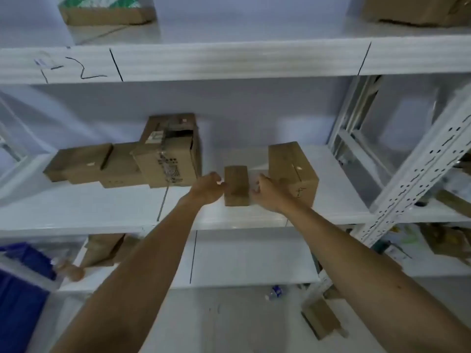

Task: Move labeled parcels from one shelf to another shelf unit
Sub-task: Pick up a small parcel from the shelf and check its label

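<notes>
A small plain cardboard parcel [236, 186] stands on the white middle shelf [102, 212]. It sits between my two hands. My left hand [207, 187] has curled fingers, and its fingertips touch the parcel's left side. Just right of the parcel is my right hand [270, 192], fingers apart, with a thin gap between it and the parcel. Neither hand lifts the parcel. A bigger parcel [293, 171] with a pen mark stands right behind my right hand.
A taped, labelled box [168, 154] and two flatter boxes [84, 164] fill the shelf's left half. Boxes [107, 11] sit on the upper shelf, which is marked "1-2". A perforated steel upright [418, 174] leans at the right. Blue bins [23, 289] stand at lower left.
</notes>
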`<action>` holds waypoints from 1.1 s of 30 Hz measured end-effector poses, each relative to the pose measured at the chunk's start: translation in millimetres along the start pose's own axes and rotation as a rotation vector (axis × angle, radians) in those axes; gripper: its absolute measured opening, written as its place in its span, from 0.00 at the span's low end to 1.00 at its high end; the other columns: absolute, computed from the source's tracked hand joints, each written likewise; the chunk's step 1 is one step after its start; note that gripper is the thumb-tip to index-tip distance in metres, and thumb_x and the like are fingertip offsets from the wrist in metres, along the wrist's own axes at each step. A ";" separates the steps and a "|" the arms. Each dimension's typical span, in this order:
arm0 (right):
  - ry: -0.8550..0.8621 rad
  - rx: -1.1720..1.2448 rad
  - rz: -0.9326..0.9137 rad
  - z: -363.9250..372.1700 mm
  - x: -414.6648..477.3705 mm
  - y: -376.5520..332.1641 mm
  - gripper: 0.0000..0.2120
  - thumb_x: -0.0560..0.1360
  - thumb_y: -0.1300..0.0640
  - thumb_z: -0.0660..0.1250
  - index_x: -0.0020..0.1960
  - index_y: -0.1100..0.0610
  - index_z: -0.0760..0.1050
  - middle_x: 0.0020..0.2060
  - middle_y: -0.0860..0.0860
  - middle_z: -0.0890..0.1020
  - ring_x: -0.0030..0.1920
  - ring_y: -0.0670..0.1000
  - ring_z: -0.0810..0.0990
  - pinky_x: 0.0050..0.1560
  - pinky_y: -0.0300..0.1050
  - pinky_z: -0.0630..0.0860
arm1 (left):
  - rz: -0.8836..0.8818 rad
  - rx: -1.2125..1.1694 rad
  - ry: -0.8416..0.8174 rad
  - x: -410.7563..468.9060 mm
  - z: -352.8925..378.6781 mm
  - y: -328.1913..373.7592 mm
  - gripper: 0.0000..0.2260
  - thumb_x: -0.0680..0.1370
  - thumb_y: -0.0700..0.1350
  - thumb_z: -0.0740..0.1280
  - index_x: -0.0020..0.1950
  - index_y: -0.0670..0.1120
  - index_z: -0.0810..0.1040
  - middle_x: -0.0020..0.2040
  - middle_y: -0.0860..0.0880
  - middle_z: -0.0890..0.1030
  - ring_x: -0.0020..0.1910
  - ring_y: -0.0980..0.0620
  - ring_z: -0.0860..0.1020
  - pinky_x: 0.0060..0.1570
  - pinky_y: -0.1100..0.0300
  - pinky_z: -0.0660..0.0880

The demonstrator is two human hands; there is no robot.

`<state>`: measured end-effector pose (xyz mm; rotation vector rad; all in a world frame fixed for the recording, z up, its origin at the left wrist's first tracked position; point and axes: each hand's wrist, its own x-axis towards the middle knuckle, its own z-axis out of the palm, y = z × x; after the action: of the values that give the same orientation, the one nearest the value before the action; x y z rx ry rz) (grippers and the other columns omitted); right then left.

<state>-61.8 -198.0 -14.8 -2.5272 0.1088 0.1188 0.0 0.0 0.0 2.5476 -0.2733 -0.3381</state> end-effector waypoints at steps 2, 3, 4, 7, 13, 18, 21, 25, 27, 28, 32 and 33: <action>-0.001 -0.033 0.037 3.6 9.4 6.8 0.24 0.80 0.46 0.63 0.68 0.62 0.68 0.54 0.57 0.80 0.52 0.61 0.81 0.51 0.54 0.78 | -0.043 -0.024 -0.025 0.6 7.6 5.4 0.27 0.82 0.56 0.64 0.78 0.45 0.69 0.76 0.43 0.74 0.72 0.42 0.74 0.66 0.54 0.71; -0.010 -0.054 0.041 7.5 14.7 11.5 0.24 0.80 0.46 0.63 0.69 0.62 0.68 0.53 0.58 0.79 0.50 0.60 0.80 0.49 0.52 0.76 | -0.050 -0.042 -0.041 -0.9 11.9 6.5 0.29 0.82 0.56 0.64 0.80 0.45 0.65 0.77 0.43 0.73 0.74 0.41 0.73 0.70 0.53 0.70; -0.032 -0.076 0.043 9.1 15.9 13.0 0.24 0.81 0.46 0.63 0.68 0.63 0.68 0.51 0.57 0.77 0.49 0.59 0.78 0.48 0.50 0.72 | -0.067 -0.056 -0.053 -2.7 15.9 7.3 0.31 0.82 0.56 0.64 0.82 0.45 0.62 0.78 0.42 0.72 0.76 0.41 0.71 0.73 0.52 0.68; -0.052 -0.095 0.049 13.4 26.7 16.0 0.22 0.80 0.47 0.63 0.66 0.62 0.69 0.56 0.58 0.79 0.56 0.61 0.79 0.51 0.51 0.69 | -0.130 -0.074 -0.050 0.8 31.4 5.8 0.31 0.83 0.57 0.61 0.82 0.43 0.61 0.78 0.41 0.72 0.76 0.41 0.71 0.73 0.51 0.67; -0.178 0.081 0.158 25.2 49.7 17.7 0.26 0.76 0.42 0.62 0.67 0.58 0.71 0.59 0.57 0.81 0.58 0.61 0.81 0.58 0.55 0.78 | -0.187 -0.090 -0.076 13.4 50.2 -4.1 0.26 0.85 0.55 0.57 0.80 0.42 0.66 0.76 0.40 0.74 0.73 0.39 0.73 0.70 0.49 0.70; -0.183 0.336 0.255 39.9 56.7 13.1 0.20 0.76 0.43 0.62 0.57 0.57 0.74 0.50 0.54 0.78 0.55 0.60 0.81 0.55 0.54 0.78 | -0.198 -0.101 -0.110 26.2 51.2 -13.2 0.22 0.85 0.48 0.55 0.77 0.43 0.70 0.73 0.39 0.76 0.70 0.38 0.76 0.68 0.49 0.73; -0.163 0.376 0.302 51.8 55.0 12.5 0.23 0.79 0.47 0.62 0.66 0.61 0.75 0.50 0.54 0.78 0.50 0.57 0.78 0.48 0.48 0.73 | -0.216 -0.181 -0.128 33.3 52.7 -21.7 0.20 0.84 0.49 0.57 0.74 0.44 0.75 0.70 0.40 0.78 0.65 0.39 0.78 0.65 0.49 0.75; -0.111 0.406 0.329 58.4 56.5 11.8 0.21 0.76 0.44 0.61 0.61 0.57 0.77 0.49 0.54 0.79 0.50 0.56 0.79 0.48 0.49 0.73 | -0.230 -0.251 -0.135 37.1 58.9 -28.2 0.20 0.85 0.49 0.59 0.75 0.43 0.73 0.69 0.41 0.79 0.66 0.38 0.79 0.67 0.49 0.75; -0.088 0.417 0.336 59.2 58.4 10.0 0.23 0.76 0.44 0.61 0.63 0.57 0.77 0.53 0.55 0.81 0.55 0.58 0.80 0.54 0.51 0.75 | -0.205 -0.238 -0.136 40.4 61.6 -30.8 0.19 0.84 0.47 0.59 0.74 0.44 0.73 0.67 0.40 0.81 0.64 0.37 0.80 0.67 0.46 0.76; -0.077 0.419 0.343 59.6 58.5 8.5 0.24 0.76 0.43 0.61 0.64 0.57 0.77 0.56 0.56 0.82 0.57 0.59 0.81 0.56 0.52 0.75 | -0.196 -0.239 -0.142 41.5 61.8 -31.5 0.20 0.84 0.47 0.59 0.74 0.44 0.73 0.67 0.40 0.81 0.63 0.37 0.81 0.67 0.45 0.77; -0.035 0.462 0.386 63.6 58.5 5.3 0.24 0.76 0.44 0.61 0.64 0.58 0.78 0.52 0.55 0.82 0.57 0.61 0.81 0.53 0.50 0.74 | -0.213 -0.345 -0.072 40.7 61.9 -30.5 0.19 0.84 0.48 0.60 0.73 0.46 0.76 0.66 0.41 0.82 0.63 0.39 0.80 0.64 0.50 0.75; -0.021 0.473 0.398 63.3 56.3 2.9 0.23 0.77 0.45 0.61 0.63 0.59 0.79 0.51 0.55 0.81 0.57 0.61 0.81 0.52 0.50 0.73 | -0.226 -0.391 -0.039 39.6 63.4 -30.7 0.18 0.84 0.49 0.59 0.72 0.46 0.77 0.66 0.42 0.82 0.64 0.39 0.80 0.64 0.50 0.75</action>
<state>-10.1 -166.9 -74.3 -2.0043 0.5629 0.2462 22.6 -16.4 -75.8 2.1885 0.0649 -0.4766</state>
